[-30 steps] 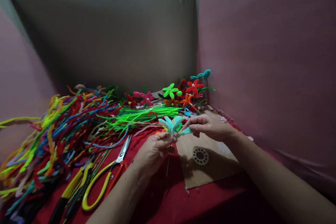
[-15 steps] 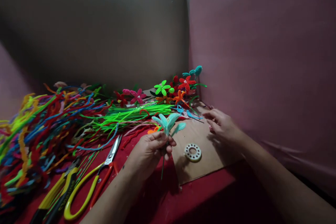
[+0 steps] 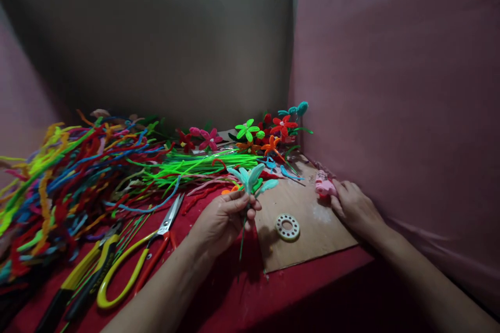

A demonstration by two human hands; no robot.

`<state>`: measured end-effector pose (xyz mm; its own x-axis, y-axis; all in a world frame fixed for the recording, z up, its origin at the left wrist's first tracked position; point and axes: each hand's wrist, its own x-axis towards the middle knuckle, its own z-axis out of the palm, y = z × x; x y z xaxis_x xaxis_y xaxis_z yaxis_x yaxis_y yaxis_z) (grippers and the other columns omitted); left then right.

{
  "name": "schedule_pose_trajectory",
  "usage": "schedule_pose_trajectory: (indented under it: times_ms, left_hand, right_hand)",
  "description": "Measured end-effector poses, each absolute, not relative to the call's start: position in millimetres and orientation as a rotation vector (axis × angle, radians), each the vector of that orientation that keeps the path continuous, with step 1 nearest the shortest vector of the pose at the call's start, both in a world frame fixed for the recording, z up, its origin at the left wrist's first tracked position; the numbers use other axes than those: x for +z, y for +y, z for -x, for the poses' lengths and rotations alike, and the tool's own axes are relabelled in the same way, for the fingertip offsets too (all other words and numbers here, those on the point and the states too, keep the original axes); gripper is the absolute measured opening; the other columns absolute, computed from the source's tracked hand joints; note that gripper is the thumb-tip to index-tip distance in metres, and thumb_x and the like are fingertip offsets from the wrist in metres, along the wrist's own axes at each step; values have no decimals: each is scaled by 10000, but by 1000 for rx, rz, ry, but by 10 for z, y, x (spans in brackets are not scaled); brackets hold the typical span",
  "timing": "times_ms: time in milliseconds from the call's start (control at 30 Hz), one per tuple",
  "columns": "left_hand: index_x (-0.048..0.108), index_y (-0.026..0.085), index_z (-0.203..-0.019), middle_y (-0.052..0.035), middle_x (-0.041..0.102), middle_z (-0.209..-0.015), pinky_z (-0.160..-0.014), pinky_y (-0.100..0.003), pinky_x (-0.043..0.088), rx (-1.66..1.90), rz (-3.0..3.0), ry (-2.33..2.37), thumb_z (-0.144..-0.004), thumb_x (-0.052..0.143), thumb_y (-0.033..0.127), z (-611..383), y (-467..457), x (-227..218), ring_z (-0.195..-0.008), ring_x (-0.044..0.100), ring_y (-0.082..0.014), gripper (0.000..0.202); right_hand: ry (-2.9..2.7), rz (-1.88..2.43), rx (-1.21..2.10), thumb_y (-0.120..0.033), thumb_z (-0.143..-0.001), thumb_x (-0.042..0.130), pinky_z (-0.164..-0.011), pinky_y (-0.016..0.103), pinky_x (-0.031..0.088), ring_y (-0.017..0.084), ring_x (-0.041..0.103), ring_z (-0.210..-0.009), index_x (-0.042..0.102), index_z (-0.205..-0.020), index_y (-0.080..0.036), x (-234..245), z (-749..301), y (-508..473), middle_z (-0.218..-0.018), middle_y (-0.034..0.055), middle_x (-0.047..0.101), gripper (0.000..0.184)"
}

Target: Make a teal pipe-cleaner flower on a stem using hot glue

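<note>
My left hand [image 3: 230, 213] is closed around the thin green stem of a mint-green pipe-cleaner flower [image 3: 247, 179], which it holds upright with the petals above the fingers. A mint leaf [image 3: 269, 185] sticks out to the right of the bloom. Over at the right side of the board, my right hand [image 3: 357, 209] has its fingers and thumb on the near end of what looks like a small pink glue gun [image 3: 324, 184] with a red part beneath. Part of it is hidden by the fingers. A pale round disc with a ring of holes [image 3: 288, 227] lies between the hands.
Under the disc is a brown board [image 3: 312, 250] on a red cloth [image 3: 219, 296]. Scissors [image 3: 160, 239] and yellow-black pliers [image 3: 88, 270] lie at left. Behind them are heaped colourful pipe cleaners [image 3: 70, 182], a green bundle [image 3: 203, 166] and finished flowers [image 3: 246, 130]. A pink wall [image 3: 390, 88] rises at right.
My right hand has moved right and slightly down, and the pink glue gun now shows at its fingers. The left hand still holds the flower in nearly the same place. The view has shifted slightly.
</note>
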<state>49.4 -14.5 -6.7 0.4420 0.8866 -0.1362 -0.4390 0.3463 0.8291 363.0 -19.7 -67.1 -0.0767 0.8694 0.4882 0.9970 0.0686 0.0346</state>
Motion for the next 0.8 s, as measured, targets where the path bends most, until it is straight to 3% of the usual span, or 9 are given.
schedule_pose_trajectory:
  times_ms: [100,167,300,400,600,800]
  left_hand:
    - [622,86,-740,-57,624,-709,-448,-162,451,954,-798,638,-752,627,136,-494,-131,-83,-519,549,-67,52]
    - [624,85,-730,-57,624,-706,-442,-161,445,962,-806,639,-747,629,137,-500,-130,-80,-518,548,-68,55]
    - [637,76,-704,-57,616,-681,-413,-161,423,976,-887,645,-725,648,162,-520,-145,-47,-501,542,-75,89]
    - [651,74,-701,-58,615,-677,-406,-166,411,1006,-953,650,-708,669,196,-531,-161,-26,-492,532,-77,124]
    - [661,79,-678,-52,601,-649,-424,-181,397,1027,-1002,680,-693,690,265,-534,-191,-11,-496,516,-80,188]
    - [667,80,-672,-61,609,-637,-434,-192,384,1023,-999,708,-684,699,292,-534,-188,-7,-494,513,-87,214]
  right_hand:
    - [-1872,1597,-459,-271,-873,374,-781,406,445,293,525,-917,497,-1193,-19,-587,-3655,-297,-985,192,565,426]
    - [-1741,1448,-200,-315,-876,411,-751,355,457,249,550,-877,531,-1175,-109,-485,-3621,-422,-995,147,575,383]
    - [-1518,1279,611,-396,-850,485,-532,271,439,175,539,-618,624,-1031,-149,-258,-3403,-728,-713,67,587,336]
    - [-1417,1176,866,-476,-788,547,-498,272,425,159,500,-547,669,-939,-144,-132,-3179,-894,-631,60,567,385]
    - [-1329,1212,1052,-520,-726,608,-514,248,407,138,480,-568,708,-829,-168,-92,-2929,-942,-641,51,569,380]
    - [-1381,1229,1065,-509,-741,590,-500,246,386,139,447,-561,712,-896,-174,-171,-2903,-873,-639,49,540,389]
